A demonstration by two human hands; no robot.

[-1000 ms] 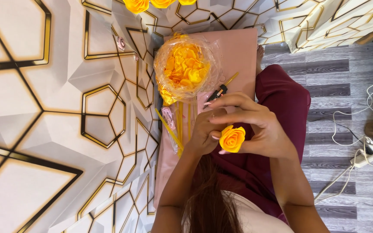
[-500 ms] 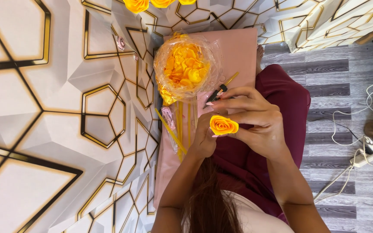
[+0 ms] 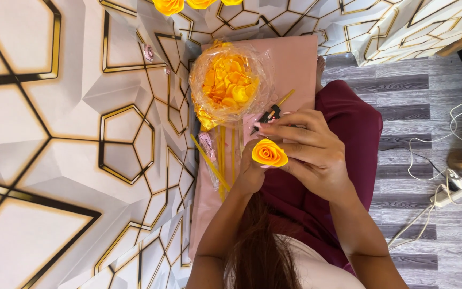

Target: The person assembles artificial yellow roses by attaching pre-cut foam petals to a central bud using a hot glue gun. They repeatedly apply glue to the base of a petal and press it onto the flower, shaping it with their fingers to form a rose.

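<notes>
We hold the yellow rose over our lap, left hand and right hand pinching it with closed fingers, and it looks light and soft, so we should grip its base gently.

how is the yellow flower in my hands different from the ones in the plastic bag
The single flower is held between the left hand and right hand; the bagged flowers lie on the pink board. The single flower is bare and alone; the bagged flowers are many, packed under clear plastic. Both are yellow-orange, rose-shaped.
</notes>
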